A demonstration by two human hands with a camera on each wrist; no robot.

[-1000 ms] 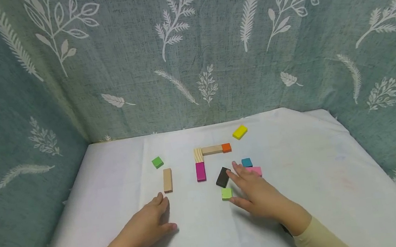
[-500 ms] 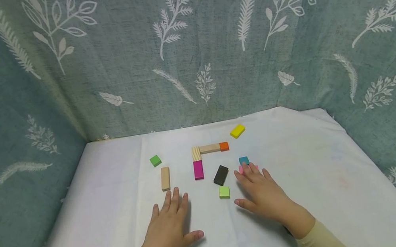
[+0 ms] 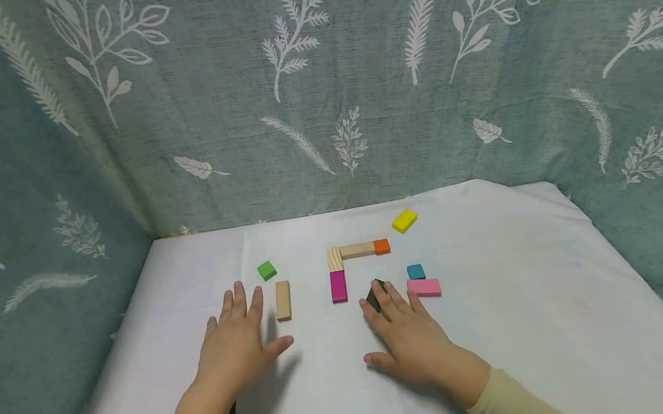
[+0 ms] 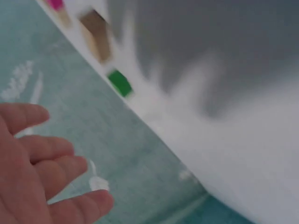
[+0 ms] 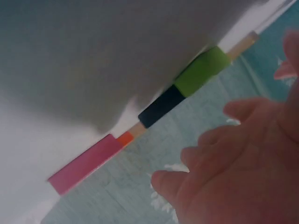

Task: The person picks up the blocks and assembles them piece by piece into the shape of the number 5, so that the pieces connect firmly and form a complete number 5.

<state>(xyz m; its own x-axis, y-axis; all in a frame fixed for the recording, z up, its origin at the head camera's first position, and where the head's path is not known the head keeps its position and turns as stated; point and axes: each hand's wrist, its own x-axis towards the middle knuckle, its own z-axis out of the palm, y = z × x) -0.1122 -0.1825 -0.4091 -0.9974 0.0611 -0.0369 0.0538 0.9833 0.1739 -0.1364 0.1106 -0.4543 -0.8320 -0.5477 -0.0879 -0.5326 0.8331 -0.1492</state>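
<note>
My left hand (image 3: 234, 349) is held over the white cloth with fingers spread, just left of a plain wooden block (image 3: 283, 300). A small green block (image 3: 266, 270) lies beyond its fingertips. My right hand (image 3: 410, 342) also has its fingers extended and holds nothing. From the head its fingers overlap a black block (image 3: 373, 302) and hide a lime green block (image 5: 203, 71), which shows in the right wrist view. That wrist view has the hand apart from both blocks. To the right of these fingers lie a pink block (image 3: 424, 288) and a small blue block (image 3: 416, 271).
Farther back, a magenta block (image 3: 338, 287), a striped wooden block (image 3: 334, 259), a plain wooden bar (image 3: 358, 250) and an orange block (image 3: 381, 247) form a corner shape. A yellow block (image 3: 405, 220) lies behind them. A green leaf-patterned curtain (image 3: 234, 196) borders the cloth-covered table (image 3: 524, 282).
My left hand swung right, then back left and forward, with its fingers now spread. The right hand shifted left over the black and lime green blocks, uncovering the pink one. No block visibly moved.
</note>
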